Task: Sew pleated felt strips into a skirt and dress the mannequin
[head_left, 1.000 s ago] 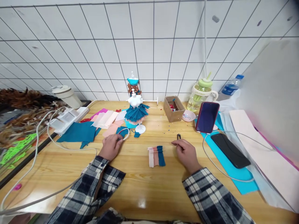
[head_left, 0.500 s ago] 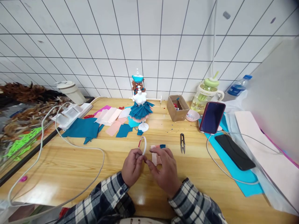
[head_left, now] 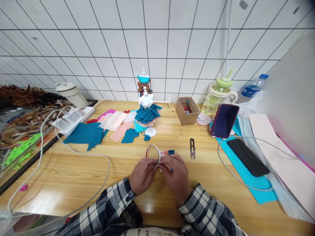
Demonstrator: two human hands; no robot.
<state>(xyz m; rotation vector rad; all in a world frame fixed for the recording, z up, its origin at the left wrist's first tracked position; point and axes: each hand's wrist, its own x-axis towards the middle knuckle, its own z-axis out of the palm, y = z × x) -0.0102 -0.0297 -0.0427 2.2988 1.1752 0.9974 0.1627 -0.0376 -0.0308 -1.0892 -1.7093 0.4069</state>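
Note:
My left hand [head_left: 142, 174] pinches the lower edge of a thin white ring [head_left: 154, 146] with a red inner face, which looks like a narrow roll of tape. Thumb and fingers of my right hand [head_left: 175, 175] are closed on the ring's near right side, their tips close to those of the left. Just beyond the right fingers lie pleated pink and teal pieces [head_left: 171, 152], partly hidden by that hand. A small dress form [head_left: 147, 101] in a pleated teal and pink skirt [head_left: 147, 115] stands past the ring.
Thread snips [head_left: 192, 149] lie to the right, near a cardboard box [head_left: 188, 118]. Teal crepe paper [head_left: 86, 133] and pink scraps spread at the left, beside a white power strip [head_left: 73, 121] with a looping cable. Two phones, a smaller one [head_left: 248, 158] lying flat, and bottles occupy the right.
My right hand has come in from apart and closed on the ring beside my left fingers. The ring has turned to show more of its round opening. The view has shifted slightly.

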